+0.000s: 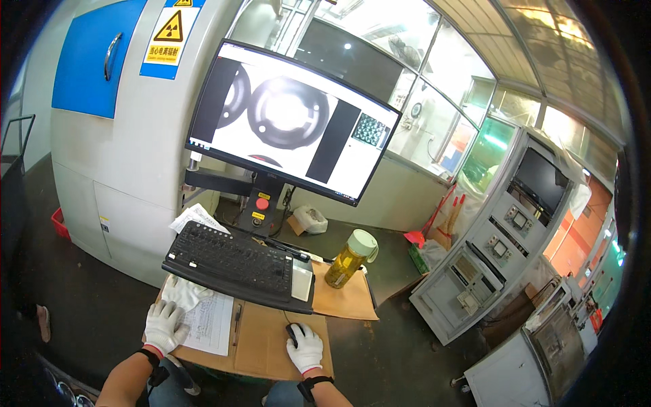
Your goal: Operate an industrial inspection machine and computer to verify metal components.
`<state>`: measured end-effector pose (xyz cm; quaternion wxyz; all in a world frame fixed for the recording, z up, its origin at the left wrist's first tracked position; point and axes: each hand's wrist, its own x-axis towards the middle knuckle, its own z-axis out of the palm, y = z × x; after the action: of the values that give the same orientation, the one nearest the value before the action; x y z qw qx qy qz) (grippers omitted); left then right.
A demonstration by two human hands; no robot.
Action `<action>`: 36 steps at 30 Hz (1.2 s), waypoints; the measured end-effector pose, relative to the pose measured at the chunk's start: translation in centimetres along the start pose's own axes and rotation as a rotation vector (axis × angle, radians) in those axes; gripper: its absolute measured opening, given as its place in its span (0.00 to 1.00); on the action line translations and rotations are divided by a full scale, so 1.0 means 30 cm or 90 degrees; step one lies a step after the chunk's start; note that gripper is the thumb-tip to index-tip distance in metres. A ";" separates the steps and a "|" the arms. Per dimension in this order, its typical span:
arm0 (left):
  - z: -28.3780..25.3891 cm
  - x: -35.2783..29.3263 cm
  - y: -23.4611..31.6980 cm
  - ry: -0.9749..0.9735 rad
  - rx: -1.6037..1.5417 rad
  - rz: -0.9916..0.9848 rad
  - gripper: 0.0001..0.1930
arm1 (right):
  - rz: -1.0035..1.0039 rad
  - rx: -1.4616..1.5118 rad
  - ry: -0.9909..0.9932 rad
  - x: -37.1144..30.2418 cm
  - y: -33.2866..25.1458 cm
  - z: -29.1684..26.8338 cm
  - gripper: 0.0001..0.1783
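Observation:
Both my hands wear white knitted gloves with dark bands at the wrists. My right hand (306,349) rests over a black computer mouse (294,332) on the brown cardboard (261,339), its fingers curved round the mouse. At the left edge of the cardboard lies my left hand (165,328), fingers loosely spread and holding nothing. It is beside a written paper sheet (207,325) and just below a crumpled white glove or cloth (182,293). A pen (237,319) lies right of the sheet. Above, a black keyboard (230,263) sits on a tilted tray.
A monitor (285,115) shows grey round shapes. Right of the keyboard stands a green-lidded bottle (351,259) of yellowish liquid. A red button (262,203) sits below the monitor. A large machine cabinet (146,149) rises left; a grey instrument rack (488,237) stands right.

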<state>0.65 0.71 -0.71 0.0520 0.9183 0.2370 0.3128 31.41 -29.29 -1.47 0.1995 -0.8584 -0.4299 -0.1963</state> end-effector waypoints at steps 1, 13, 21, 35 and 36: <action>-0.001 0.002 0.002 -0.002 0.000 -0.002 0.22 | -0.001 0.001 -0.003 -0.002 0.000 0.001 0.28; -0.003 -0.005 -0.002 -0.036 -0.030 -0.028 0.24 | 0.001 -0.009 -0.007 -0.005 0.002 0.001 0.27; 0.010 -0.004 0.000 -0.028 -0.020 -0.028 0.25 | 0.007 -0.025 -0.010 -0.005 0.007 -0.004 0.27; -0.112 0.034 -0.014 0.088 0.040 0.055 0.24 | 0.011 -0.019 -0.023 0.009 -0.021 -0.023 0.29; -0.178 0.053 0.010 0.070 0.059 0.073 0.22 | 0.015 -0.018 -0.021 0.003 -0.009 -0.016 0.29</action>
<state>-1.33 0.91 4.50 -0.0218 0.9133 0.2006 0.3539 31.15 -29.32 -0.96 0.1825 -0.8694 -0.4201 -0.1855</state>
